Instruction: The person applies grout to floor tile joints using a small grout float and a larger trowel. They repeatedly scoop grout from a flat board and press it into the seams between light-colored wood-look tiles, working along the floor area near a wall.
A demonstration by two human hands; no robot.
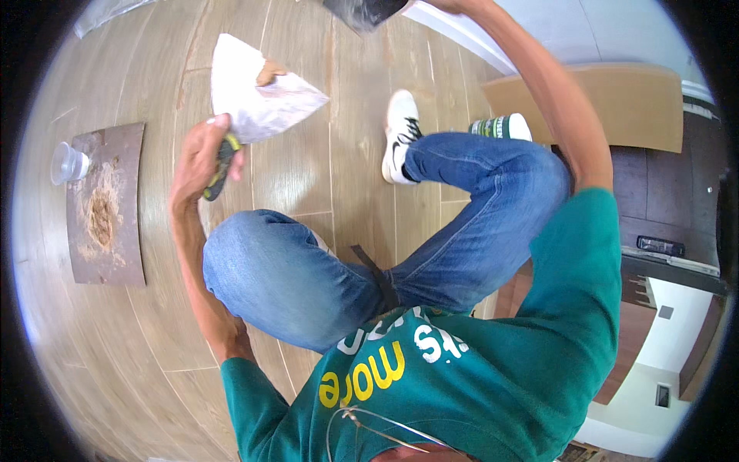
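Note:
My left hand (202,158) is closed around the black and yellow handle of a wide putty knife (240,92). Its broad, shiny blade is raised over the wood-look floor and carries a small lump of tan paste (269,73). At the top edge, my right hand (448,4) is mostly cut off by the frame. Beside its fingers is a dark, flat tool (366,11), blurred and only partly in view. To the left lies a brown board (127,223) with a mound of tan filler (102,218) smeared on it.
A clear plastic cup (69,163) sits at the board's corner. By my right knee are a white and green tub (502,128) and a cardboard sheet (616,104) near the wall. A black object (660,246) rests on a dark surface at the right. My white shoe (402,138) is planted ahead.

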